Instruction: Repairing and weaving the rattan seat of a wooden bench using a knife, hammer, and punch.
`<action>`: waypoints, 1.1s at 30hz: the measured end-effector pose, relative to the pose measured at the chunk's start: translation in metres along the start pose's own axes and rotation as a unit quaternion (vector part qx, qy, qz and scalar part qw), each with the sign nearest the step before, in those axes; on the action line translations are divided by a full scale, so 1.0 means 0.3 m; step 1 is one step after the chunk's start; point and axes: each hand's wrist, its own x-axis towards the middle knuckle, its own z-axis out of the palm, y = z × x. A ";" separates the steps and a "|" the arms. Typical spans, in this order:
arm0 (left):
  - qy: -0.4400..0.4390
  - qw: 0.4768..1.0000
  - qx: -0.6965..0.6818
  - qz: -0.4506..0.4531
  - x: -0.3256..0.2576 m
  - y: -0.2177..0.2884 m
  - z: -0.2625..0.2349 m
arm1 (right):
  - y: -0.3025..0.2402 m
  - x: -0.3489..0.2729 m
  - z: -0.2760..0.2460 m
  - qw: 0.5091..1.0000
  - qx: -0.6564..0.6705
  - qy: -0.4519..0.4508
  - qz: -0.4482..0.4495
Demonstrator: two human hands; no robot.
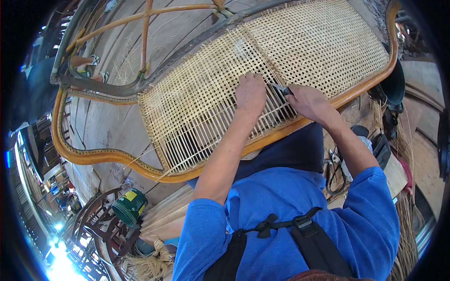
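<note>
A wooden furniture frame (266,137) with a woven cane panel (323,42) lies across my lap. Its right section is closely woven; at the lower left, cane strands run apart with gaps between them. My left hand (251,93) rests on the weave left of the dividing bar, fingers curled down onto the cane; what they pinch is hidden. Just to its right, my right hand (307,102) is closed round the dark handle of a small knife (277,87). The metal blade points left toward my left hand, over the strands beside the bar.
Scissors (333,161) lie to the right of my lap. A green bucket (130,207) sits at the lower left, near a bundle of fibre (152,262). Long cane strands (407,234) hang at the right. Another person's feet (96,68) show at the upper left.
</note>
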 end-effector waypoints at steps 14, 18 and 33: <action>0.045 0.998 0.011 0.051 0.021 -0.033 0.028 | -0.009 0.066 0.007 0.999 0.032 0.013 -0.022; 0.035 0.999 -0.016 0.025 0.019 -0.035 0.022 | 0.011 0.031 0.010 0.995 0.087 0.047 -0.032; -0.019 0.998 0.047 0.036 0.059 0.011 0.018 | 0.030 0.090 -0.001 0.999 0.026 0.005 -0.030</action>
